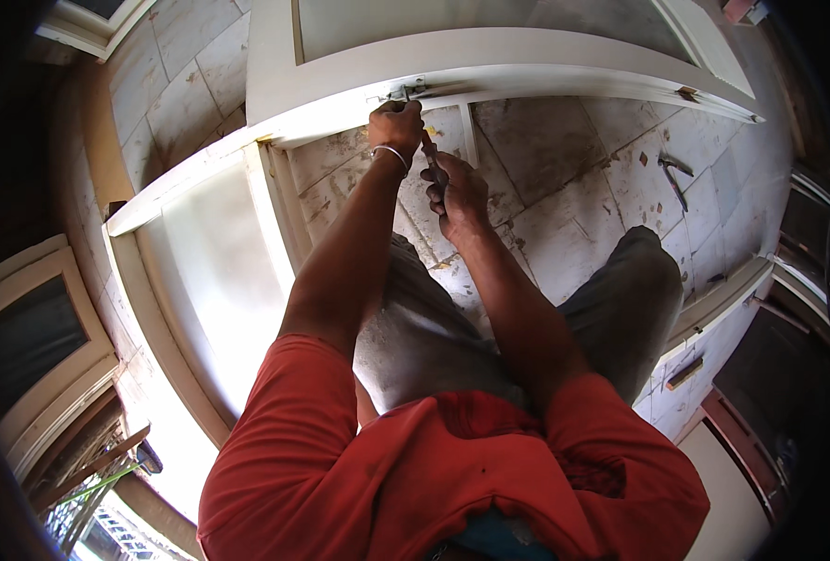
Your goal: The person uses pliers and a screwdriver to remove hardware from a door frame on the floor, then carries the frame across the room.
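Observation:
A white framed door panel point(546, 51) with a glass pane stands in front of me, its long edge facing my hands. Set in that edge is a small metal fitting point(419, 89). My left hand point(395, 126), with a bracelet at the wrist, is closed against the edge right at the fitting. A thin metal piece shows above its fingers, but its kind is hidden. Just to the right and nearer me, my right hand point(459, 194) is wrapped round a dark-handled tool point(432, 159). Its narrow shaft points up toward my left hand, which partly hides its far end.
A second white panel point(219, 271) with frosted glass leans at my left. A dark hand tool point(677, 178), perhaps pliers, lies on the stained floor tiles point(611, 206) at right. A wooden block point(684, 374) sits past my right knee. Another framed panel point(32, 337) is far left.

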### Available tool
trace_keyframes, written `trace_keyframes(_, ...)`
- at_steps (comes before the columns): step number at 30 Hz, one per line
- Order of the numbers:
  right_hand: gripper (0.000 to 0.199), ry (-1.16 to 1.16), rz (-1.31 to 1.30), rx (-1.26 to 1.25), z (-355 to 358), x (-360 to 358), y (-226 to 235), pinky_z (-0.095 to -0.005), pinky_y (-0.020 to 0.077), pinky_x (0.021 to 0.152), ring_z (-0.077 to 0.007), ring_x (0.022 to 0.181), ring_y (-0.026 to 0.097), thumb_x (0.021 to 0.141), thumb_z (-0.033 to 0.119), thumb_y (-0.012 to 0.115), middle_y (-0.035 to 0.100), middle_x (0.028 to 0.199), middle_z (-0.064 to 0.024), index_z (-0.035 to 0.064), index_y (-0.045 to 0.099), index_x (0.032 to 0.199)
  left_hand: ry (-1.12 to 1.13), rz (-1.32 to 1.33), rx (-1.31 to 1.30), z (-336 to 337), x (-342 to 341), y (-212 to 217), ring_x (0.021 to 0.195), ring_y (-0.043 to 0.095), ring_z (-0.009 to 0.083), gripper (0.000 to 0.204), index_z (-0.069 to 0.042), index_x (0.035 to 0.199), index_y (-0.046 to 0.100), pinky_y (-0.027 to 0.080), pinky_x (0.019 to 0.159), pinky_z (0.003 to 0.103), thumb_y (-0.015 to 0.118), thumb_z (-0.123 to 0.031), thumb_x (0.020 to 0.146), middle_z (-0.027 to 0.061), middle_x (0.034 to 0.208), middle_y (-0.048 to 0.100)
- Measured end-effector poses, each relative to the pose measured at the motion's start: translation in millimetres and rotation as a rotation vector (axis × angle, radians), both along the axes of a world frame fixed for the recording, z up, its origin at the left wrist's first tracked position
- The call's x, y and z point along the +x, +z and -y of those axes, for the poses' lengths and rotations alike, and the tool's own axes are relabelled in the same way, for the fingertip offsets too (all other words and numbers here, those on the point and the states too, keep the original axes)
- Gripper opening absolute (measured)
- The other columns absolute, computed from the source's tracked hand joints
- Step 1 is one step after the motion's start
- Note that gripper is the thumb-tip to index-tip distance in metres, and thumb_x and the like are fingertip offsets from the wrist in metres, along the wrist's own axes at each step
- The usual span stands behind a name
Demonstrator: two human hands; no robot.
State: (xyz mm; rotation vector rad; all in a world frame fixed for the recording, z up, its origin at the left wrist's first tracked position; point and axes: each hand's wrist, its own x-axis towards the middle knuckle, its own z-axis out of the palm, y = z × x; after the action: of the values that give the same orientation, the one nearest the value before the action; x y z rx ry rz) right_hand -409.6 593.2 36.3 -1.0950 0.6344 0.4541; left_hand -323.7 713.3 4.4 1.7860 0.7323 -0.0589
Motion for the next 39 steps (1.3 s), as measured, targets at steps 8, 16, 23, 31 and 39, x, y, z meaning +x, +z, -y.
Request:
trace_keyframes(8,0.024,-0.037,0.063,-0.069,-10.4,-3.2,-11.9,-0.022,0.0328,0.043,-0.0077,0.05,0.047,0.092,0.029,0.067,0.062,0.076,-0.0023,0.0103,0.068,0.107,0.004,0.08,-0.05,-6.1,-5.9,5.3,0.068,0.068,0.0188,0.034,0.004,0.091,0.074,0.054,0.071,0.033,0.067,-0.028,0.083,0.012,0.075,0.072)
trace_keyframes(16,0.025,-0.147,0.106,0.097,-32.7,-15.2,-12.9,-0.0218,0.0338,0.044,-0.0069,0.051,0.049,0.091,0.027,0.07,0.064,0.077,-0.0038,0.0068,0.065,0.104,0.066,0.17,-0.024,-13.1,-9.5,-7.5,0.059,0.069,0.0198,0.031,0.002,0.092,0.075,0.056,0.063,0.033,0.07,-0.028,0.086,0.01,0.068,0.071)
trace_keyframes(23,0.024,-0.064,-0.13,0.53,-28.9,-4.2,4.6,-0.0229,0.0321,0.042,-0.0072,0.046,0.039,0.095,0.032,0.065,0.055,0.074,0.0001,0.0146,0.061,0.111,0.03,0.147,-0.212,-17.4,-14.4,6.3,0.066,0.063,0.0146,0.031,0.003,0.096,0.075,0.052,0.063,0.031,0.072,-0.026,0.086,0.0086,0.075,0.071)
trace_keyframes(31,0.033,0.051,0.143,-0.127,-30.5,-4.4,1.5,-0.0226,0.0363,0.046,-0.0044,0.052,0.046,0.097,0.026,0.064,0.057,0.069,-0.0007,0.0017,0.06,0.119,0.049,0.204,-0.259,-22.9,-8.6,-18.4,0.065,0.06,0.015,0.027,0.005,0.092,0.073,0.051,0.061,0.031,0.071,-0.021,0.087,0.0077,0.076,0.069)
trace_keyframes(39,0.027,0.252,0.775,-0.953,-22.7,-8.9,-14.4,-0.0249,0.0387,0.048,-0.0086,0.055,0.051,0.096,0.024,0.063,0.059,0.073,-0.0008,0.0068,0.055,0.116,0.021,0.12,-0.352,-14.8,-2.8,1.9,0.068,0.065,0.0192,0.027,0.004,0.094,0.074,0.054,0.064,0.033,0.065,-0.021,0.092,0.0123,0.085,0.072)
